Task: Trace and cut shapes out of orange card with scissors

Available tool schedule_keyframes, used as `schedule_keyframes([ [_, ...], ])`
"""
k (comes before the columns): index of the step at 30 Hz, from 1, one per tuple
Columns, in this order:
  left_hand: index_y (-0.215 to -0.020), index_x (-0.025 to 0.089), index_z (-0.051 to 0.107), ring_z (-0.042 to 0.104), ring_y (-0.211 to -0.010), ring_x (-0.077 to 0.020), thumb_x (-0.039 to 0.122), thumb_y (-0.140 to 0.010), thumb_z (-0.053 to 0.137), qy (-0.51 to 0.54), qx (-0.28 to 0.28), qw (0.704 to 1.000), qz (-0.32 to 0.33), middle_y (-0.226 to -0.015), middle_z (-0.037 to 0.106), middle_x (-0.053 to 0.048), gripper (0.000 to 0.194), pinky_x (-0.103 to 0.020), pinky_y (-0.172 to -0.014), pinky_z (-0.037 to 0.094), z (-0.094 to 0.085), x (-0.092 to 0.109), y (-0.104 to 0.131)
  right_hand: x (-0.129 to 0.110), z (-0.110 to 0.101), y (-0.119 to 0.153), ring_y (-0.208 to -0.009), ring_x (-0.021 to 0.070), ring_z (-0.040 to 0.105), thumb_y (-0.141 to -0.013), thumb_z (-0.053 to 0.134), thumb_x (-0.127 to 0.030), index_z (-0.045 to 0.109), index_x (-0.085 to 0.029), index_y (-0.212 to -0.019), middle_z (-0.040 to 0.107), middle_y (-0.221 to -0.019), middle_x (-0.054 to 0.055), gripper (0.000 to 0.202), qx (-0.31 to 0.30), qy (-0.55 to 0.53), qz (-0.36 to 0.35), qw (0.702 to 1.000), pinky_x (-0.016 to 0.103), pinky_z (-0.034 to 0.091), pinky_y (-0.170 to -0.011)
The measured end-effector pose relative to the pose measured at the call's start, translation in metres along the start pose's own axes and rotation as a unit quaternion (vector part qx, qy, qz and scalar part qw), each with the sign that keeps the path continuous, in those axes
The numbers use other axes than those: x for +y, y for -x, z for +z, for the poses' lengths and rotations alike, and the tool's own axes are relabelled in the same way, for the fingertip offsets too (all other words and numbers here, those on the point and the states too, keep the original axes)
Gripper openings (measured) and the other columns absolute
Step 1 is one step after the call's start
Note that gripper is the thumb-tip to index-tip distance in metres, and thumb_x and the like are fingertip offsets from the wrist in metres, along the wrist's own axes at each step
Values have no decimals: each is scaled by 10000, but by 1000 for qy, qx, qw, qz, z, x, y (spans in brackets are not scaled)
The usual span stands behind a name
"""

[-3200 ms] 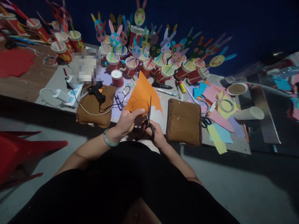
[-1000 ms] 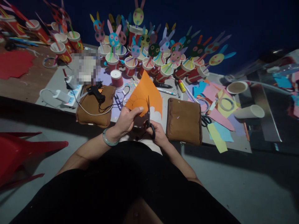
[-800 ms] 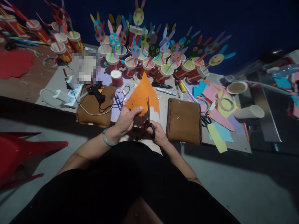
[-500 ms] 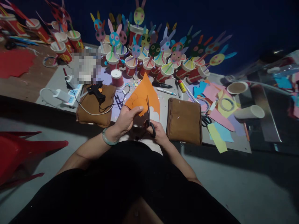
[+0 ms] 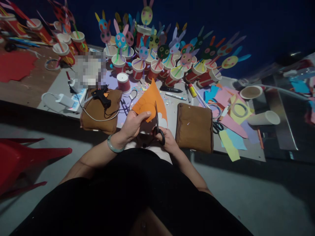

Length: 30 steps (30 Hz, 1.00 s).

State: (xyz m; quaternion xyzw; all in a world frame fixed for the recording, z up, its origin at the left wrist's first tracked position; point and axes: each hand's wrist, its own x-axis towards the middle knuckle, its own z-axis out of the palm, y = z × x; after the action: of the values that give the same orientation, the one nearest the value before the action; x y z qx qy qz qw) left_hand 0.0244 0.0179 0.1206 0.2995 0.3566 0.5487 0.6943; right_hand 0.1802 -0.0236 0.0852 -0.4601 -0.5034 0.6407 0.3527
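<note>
Orange paper [image 5: 155, 95] with round outlines drawn on it is pinched between the thumb and fingers of my left hand [image 5: 133, 126], which wears a pale green bangle [image 5: 115, 145]. My right hand [image 5: 168, 139] has its fingers in the black handles of a pair of scissors [image 5: 157, 123]. The blades point away from me and lie against the paper, just right of the drawn circles. A scalloped edge shows at the paper's lower right. Both hands are at the table's near edge.
Brown cushions [image 5: 194, 127] lie on both sides, with a black glue gun [image 5: 102, 96] and cable on the left one. Behind stand several red cups [image 5: 174, 77] with paper rabbit heads. Right are paper scraps [image 5: 230, 144], a second pair of scissors [image 5: 218, 127] and a cardboard tube [image 5: 267, 118].
The scissors' handles and my right hand have shifted very slightly to the right. The right part of the orange paper has moved a little. My left hand keeps the same grip.
</note>
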Motion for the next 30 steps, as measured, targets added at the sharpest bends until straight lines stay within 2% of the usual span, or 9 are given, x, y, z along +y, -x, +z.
schedule_keyframes([
  [4,-876,168,676,672,-690,-115,256,-690,768,-5,1,1000,11,-842,733,-14,226,-263,-716,579,0,1,0,-1,-2,0,-582,107,387,-598,714,-816,578,-191,-729,489,-633,-21,652,-8,2,10,1000,254,314,-536],
  [10,-883,158,696,665,-719,-111,247,-702,768,-16,-12,999,28,-858,743,-21,214,-235,-712,570,-4,1,-2,-1,-2,0,-568,99,377,-583,732,-803,572,-192,-690,483,-608,-26,640,-5,-13,15,1000,247,306,-525],
  [19,-897,138,710,658,-694,-127,284,-692,764,-49,1,999,17,-844,754,-43,258,-237,-674,553,-7,0,-2,-1,-3,1,-587,105,381,-598,739,-770,536,-197,-643,476,-607,-24,609,-14,-22,15,1000,257,331,-548],
  [23,-870,140,716,644,-686,-117,258,-702,751,-50,-5,998,25,-822,742,-30,208,-225,-658,536,-8,1,-2,-1,-6,2,-587,101,355,-619,737,-759,545,-192,-647,459,-614,-23,600,-19,-16,10,1000,262,313,-557],
  [30,-885,146,722,654,-698,-130,282,-664,777,-58,9,998,28,-836,741,-33,265,-239,-656,532,-8,3,-5,-3,-7,3,-600,108,381,-667,732,-720,563,-185,-639,459,-621,-18,561,-21,-7,-6,1000,264,321,-561],
])
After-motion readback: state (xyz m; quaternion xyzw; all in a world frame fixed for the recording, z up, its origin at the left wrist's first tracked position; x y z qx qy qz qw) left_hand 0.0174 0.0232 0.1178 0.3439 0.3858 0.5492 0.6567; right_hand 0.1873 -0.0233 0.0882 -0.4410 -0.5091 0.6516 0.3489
